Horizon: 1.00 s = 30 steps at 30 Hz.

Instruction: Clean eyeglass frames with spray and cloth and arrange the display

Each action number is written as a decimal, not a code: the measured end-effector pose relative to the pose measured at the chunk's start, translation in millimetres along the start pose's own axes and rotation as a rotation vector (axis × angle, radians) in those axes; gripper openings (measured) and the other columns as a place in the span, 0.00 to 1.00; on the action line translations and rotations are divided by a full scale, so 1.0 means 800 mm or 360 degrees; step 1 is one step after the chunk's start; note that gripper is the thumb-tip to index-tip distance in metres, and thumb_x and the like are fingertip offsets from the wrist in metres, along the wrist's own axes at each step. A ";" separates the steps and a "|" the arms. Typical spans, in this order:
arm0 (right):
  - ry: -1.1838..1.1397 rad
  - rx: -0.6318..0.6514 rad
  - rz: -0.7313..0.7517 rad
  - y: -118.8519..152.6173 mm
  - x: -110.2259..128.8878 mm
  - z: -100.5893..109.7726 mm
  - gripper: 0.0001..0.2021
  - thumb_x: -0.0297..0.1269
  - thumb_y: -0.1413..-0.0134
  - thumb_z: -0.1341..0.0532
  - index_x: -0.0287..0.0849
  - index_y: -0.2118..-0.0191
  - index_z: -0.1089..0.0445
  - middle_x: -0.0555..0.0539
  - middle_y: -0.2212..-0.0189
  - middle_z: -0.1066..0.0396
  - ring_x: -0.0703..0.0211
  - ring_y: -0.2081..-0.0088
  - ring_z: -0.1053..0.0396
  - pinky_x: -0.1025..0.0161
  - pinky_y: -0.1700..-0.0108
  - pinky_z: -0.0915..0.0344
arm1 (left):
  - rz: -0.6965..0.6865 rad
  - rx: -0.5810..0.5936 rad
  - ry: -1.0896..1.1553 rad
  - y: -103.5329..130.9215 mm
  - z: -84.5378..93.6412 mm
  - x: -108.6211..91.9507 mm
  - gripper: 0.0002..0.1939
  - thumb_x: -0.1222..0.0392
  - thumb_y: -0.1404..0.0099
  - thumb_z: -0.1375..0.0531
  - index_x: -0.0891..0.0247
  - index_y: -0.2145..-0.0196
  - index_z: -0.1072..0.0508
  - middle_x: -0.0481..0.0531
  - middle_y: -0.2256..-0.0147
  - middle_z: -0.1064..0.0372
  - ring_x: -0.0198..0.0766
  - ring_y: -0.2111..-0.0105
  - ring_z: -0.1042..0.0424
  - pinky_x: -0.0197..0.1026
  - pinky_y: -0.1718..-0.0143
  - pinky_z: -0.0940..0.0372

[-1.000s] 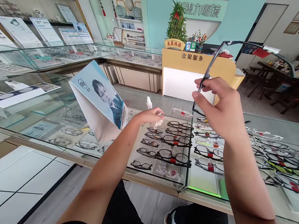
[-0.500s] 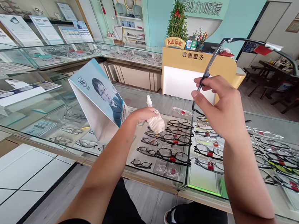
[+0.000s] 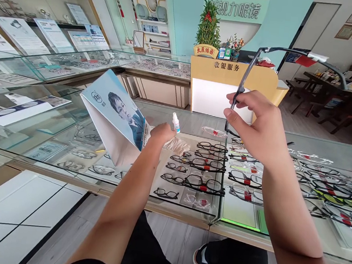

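Observation:
My right hand is raised over the glass counter. Its thumb and fingers pinch a dark eyeglass frame at the front, and one temple with a white and red tag stretches away to the right. Low over the counter, my left hand is closed on a pale, crumpled cloth, its fingertips partly hidden. Just beyond that hand, a small white spray bottle stands upright on the glass. Rows of black-framed glasses are laid out in front of and below my hands.
A folded blue display card stands left of my left hand. More glasses fill the right side of the counter. Across the floor is a wooden cashier desk with a plant. A person sits at the far right.
The spray bottle, earlier held with the cloth in my left hand, now stands on the counter. My left hand has drawn slightly left, and the cloth hangs lower. My right hand barely moved.

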State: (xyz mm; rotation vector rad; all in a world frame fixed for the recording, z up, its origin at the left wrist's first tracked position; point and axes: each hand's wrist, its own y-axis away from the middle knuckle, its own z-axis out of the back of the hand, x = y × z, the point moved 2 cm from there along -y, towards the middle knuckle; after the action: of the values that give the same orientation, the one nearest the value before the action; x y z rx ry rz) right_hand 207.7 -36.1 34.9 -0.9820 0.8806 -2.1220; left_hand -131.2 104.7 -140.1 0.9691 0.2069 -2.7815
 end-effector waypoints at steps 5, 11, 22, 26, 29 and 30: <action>-0.0003 0.0017 0.0002 0.001 0.001 -0.001 0.10 0.41 0.27 0.33 0.49 0.47 0.18 0.40 0.46 0.17 0.41 0.47 0.21 0.40 0.42 0.23 | -0.0032 -0.0317 0.0220 -0.001 -0.011 -0.024 0.37 0.48 0.29 0.30 0.66 0.30 0.32 0.74 0.29 0.28 0.65 0.27 0.31 0.54 0.31 0.36; 0.0046 0.0003 0.0034 0.008 0.017 0.017 0.08 0.43 0.27 0.33 0.51 0.48 0.18 0.42 0.46 0.16 0.41 0.47 0.20 0.40 0.41 0.23 | 0.0084 -0.0259 0.0405 -0.002 -0.029 -0.028 0.27 0.57 0.28 0.31 0.66 0.36 0.29 0.71 0.39 0.20 0.63 0.36 0.22 0.53 0.37 0.33; -0.0068 0.0130 -0.0085 0.038 -0.019 -0.011 0.10 0.45 0.23 0.36 0.46 0.49 0.23 0.39 0.45 0.17 0.45 0.49 0.20 0.43 0.42 0.25 | -0.0173 -0.0082 0.1324 0.020 -0.026 -0.084 0.19 0.47 0.28 0.35 0.53 0.47 0.36 0.52 0.54 0.24 0.41 0.55 0.22 0.41 0.61 0.26; -0.0186 0.0224 -0.0216 0.077 -0.050 -0.047 0.11 0.47 0.20 0.40 0.48 0.48 0.24 0.38 0.43 0.18 0.42 0.42 0.22 0.42 0.38 0.27 | -0.0329 0.0211 0.1625 0.051 -0.029 -0.118 0.24 0.34 0.33 0.35 0.54 0.57 0.34 0.45 0.68 0.36 0.35 0.71 0.32 0.34 0.77 0.41; -0.0294 0.0202 -0.0306 0.099 -0.069 -0.067 0.15 0.52 0.18 0.42 0.48 0.48 0.25 0.38 0.41 0.19 0.43 0.44 0.23 0.43 0.38 0.28 | -0.0392 0.0587 0.1879 0.075 -0.027 -0.135 0.37 0.16 0.33 0.43 0.57 0.67 0.33 0.44 0.75 0.44 0.33 0.78 0.41 0.34 0.83 0.52; -0.0333 0.0198 -0.0325 0.103 -0.072 -0.072 0.16 0.54 0.18 0.43 0.48 0.47 0.25 0.38 0.41 0.19 0.43 0.44 0.24 0.44 0.39 0.27 | -0.0395 0.0741 0.1973 0.082 -0.026 -0.140 0.41 0.12 0.33 0.47 0.57 0.70 0.34 0.44 0.77 0.46 0.33 0.80 0.43 0.34 0.84 0.54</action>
State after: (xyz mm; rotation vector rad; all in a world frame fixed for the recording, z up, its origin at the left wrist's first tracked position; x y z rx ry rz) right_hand 212.4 -22.4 -80.3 -1.2457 0.5592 -2.1618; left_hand -18.3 59.8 -90.7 2.7952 -0.1940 -1.9816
